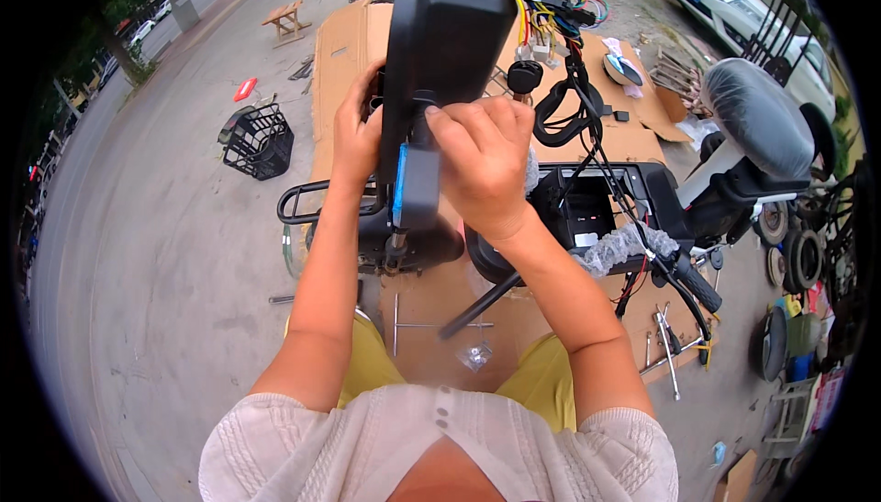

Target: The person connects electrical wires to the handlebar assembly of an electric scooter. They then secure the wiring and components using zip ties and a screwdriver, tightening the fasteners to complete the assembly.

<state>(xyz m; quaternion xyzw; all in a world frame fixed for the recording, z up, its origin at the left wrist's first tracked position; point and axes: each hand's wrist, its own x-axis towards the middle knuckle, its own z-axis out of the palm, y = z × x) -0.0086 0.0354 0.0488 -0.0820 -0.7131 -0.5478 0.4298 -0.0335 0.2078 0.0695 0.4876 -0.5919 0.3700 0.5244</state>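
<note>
- A tapered black plastic panel (451,39) is seen at upper centre of the frame.
- Its left edge is grasped by the left hand (356,139).
- At its lower part, the right hand (488,158) is curled; what is gripped cannot be told.

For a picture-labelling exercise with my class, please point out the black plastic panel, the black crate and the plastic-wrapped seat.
Black plastic panel (448,50), head view: middle of its broad face.
Black crate (267,149), head view: latticed wall.
Plastic-wrapped seat (758,119), head view: middle of its cushion.

Bare forearms (331,273) — hands (486,158) close together
</note>
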